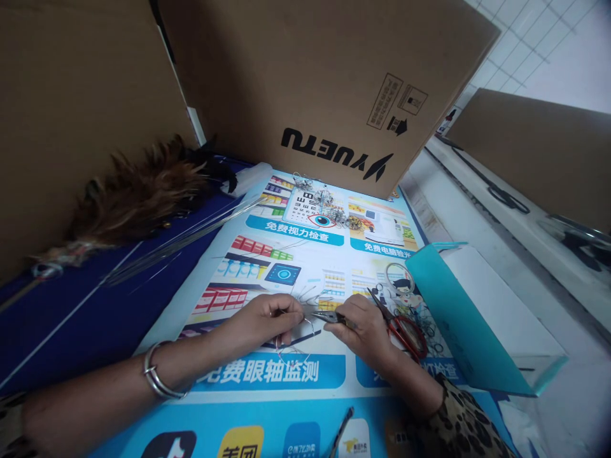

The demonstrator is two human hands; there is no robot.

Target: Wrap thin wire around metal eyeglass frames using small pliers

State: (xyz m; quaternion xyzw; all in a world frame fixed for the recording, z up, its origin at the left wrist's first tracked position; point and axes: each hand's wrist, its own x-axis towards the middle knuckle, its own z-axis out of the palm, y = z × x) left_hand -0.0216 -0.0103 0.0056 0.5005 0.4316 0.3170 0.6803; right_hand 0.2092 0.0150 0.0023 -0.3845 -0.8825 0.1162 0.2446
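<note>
My left hand (pixel 277 316) pinches a thin silvery wire piece (pixel 311 324), from which fine strands hang down and loop over the printed sheet. From the right, my right hand (pixel 363 327) is wrapped round a pair of needle-nose pliers (pixel 326 315), whose jaws point left and meet the wire close to my left fingertips. Whether the jaws are clamped on the wire I cannot tell. Red-handled scissors (pixel 405 334) lie beside my right hand, their blades pointing up and left. Several loose wire rings (pixel 429 318) lie just past the scissors.
A large cardboard box (pixel 334 83) stands at the back. Small wire-and-bead clusters (pixel 323 197) lie before it. Long thin wires (pixel 191 235) and a brown feather duster (pixel 138 191) are at left. A teal open box (pixel 458 331) sits at right on the printed sheet's edge.
</note>
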